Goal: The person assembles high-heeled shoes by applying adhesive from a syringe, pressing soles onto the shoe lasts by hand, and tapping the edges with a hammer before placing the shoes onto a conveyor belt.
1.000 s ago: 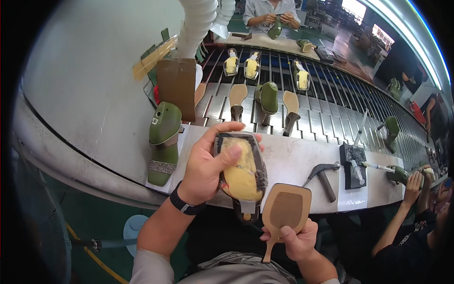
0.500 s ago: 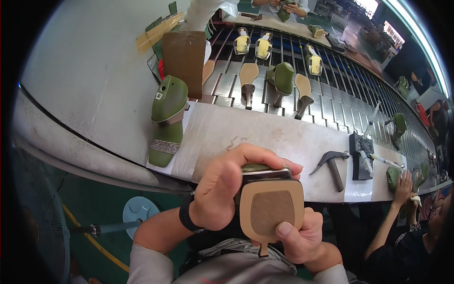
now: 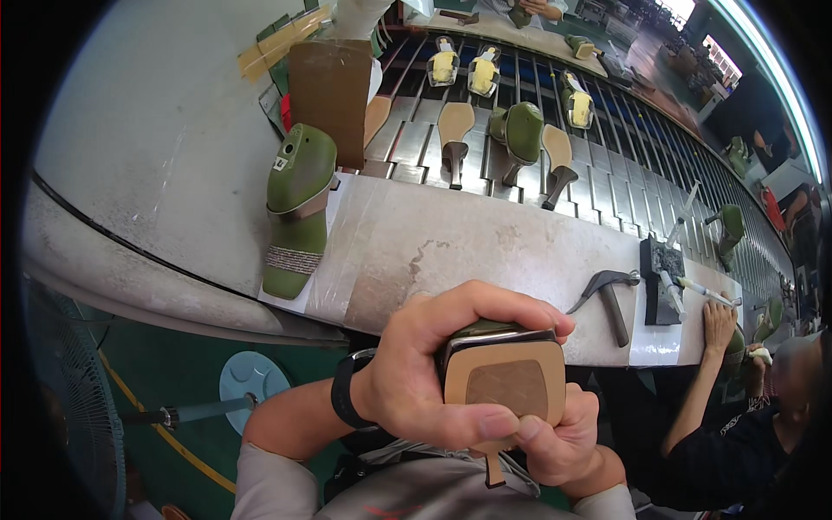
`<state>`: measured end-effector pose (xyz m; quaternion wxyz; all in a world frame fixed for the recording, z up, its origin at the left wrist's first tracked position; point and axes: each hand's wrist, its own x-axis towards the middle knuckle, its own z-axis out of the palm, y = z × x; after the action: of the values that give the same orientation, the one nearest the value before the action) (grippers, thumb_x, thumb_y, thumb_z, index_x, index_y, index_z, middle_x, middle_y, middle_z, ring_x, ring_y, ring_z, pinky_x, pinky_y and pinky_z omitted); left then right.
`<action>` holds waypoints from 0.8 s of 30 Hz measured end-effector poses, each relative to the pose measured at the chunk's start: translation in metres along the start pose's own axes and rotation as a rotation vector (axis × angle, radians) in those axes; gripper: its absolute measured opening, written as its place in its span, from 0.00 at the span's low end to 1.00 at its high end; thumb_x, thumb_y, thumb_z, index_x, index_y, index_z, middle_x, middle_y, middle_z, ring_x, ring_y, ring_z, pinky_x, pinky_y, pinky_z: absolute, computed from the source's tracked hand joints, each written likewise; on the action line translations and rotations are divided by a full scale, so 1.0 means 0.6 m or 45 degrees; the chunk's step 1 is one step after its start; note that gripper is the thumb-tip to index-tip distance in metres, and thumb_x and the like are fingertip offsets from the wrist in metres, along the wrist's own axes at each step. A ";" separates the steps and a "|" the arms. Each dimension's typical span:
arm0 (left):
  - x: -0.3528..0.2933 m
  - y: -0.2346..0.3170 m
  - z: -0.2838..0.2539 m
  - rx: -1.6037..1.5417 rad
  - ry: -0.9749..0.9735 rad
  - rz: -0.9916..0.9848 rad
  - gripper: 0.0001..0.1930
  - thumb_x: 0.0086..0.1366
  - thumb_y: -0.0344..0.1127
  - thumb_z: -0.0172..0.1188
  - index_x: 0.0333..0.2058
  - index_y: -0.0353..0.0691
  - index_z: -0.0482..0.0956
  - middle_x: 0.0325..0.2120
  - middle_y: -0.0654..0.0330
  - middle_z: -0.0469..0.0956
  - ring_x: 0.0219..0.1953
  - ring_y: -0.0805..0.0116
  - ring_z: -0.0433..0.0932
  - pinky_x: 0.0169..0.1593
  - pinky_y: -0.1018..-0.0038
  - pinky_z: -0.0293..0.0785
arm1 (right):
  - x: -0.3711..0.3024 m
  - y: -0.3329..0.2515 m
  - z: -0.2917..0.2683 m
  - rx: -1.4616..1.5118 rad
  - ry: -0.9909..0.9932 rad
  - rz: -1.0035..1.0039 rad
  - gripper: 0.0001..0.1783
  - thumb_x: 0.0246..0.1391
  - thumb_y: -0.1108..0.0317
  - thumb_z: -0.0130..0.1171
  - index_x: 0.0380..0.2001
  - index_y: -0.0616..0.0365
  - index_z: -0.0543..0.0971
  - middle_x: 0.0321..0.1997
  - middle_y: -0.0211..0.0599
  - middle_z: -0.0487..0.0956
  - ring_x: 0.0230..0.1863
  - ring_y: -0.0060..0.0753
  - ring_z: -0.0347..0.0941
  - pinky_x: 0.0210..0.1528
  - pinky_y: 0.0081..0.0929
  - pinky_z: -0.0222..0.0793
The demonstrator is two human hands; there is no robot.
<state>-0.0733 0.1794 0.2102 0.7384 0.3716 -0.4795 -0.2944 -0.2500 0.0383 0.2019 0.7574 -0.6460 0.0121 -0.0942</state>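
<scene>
A tan shoe sole [image 3: 511, 360] with a darker brown patch faces up in front of me. It sits against a green shoe last [image 3: 487, 328], of which only the top edge shows. My left hand [image 3: 425, 355] wraps over the last, its thumb pressed flat on the sole's lower part. My right hand [image 3: 559, 442] grips the sole from the lower right, thumb tip meeting my left thumb. A narrow heel end [image 3: 494, 471] sticks out below. On the bench to the left stands another green last [image 3: 299, 208] with a strap and a glittery band.
A hammer [image 3: 614, 303] lies on the bench [image 3: 485, 243], beside a dark block [image 3: 660, 282] holding brushes. Beyond runs a slatted conveyor [image 3: 607, 182] with soles, a green last and yellow-filled pieces. A co-worker's hand [image 3: 719, 325] is at the right; a fan [image 3: 74, 407] stands left.
My left thumb has come down onto the face of the sole, where earlier only my right thumb pressed. The sole and both hands sit slightly differently. The co-worker's hand has shifted left.
</scene>
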 end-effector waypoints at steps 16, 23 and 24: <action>-0.010 0.021 0.011 -0.142 0.148 -0.179 0.41 0.67 0.63 0.64 0.60 0.26 0.74 0.58 0.28 0.77 0.60 0.43 0.81 0.63 0.52 0.78 | 0.005 -0.008 0.011 0.030 -0.017 0.078 0.13 0.70 0.70 0.60 0.37 0.68 0.89 0.30 0.40 0.90 0.28 0.22 0.85 0.30 0.21 0.80; -0.011 0.029 0.002 -0.134 0.123 -0.228 0.52 0.67 0.82 0.49 0.58 0.27 0.76 0.57 0.29 0.77 0.60 0.42 0.81 0.64 0.51 0.76 | 0.007 -0.003 0.018 0.045 -0.002 0.044 0.12 0.69 0.72 0.61 0.36 0.69 0.88 0.30 0.41 0.90 0.28 0.23 0.85 0.30 0.21 0.79; -0.012 0.030 0.002 -0.139 0.122 -0.223 0.53 0.66 0.83 0.48 0.58 0.27 0.76 0.57 0.29 0.77 0.60 0.43 0.80 0.64 0.51 0.76 | 0.007 -0.003 0.018 0.057 -0.012 0.069 0.12 0.69 0.72 0.61 0.35 0.69 0.88 0.30 0.41 0.90 0.27 0.22 0.84 0.28 0.21 0.78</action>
<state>-0.0756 0.1948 0.2216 0.7512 0.3850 -0.3926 -0.3653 -0.2445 0.0479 0.2061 0.7741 -0.6287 0.0241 -0.0708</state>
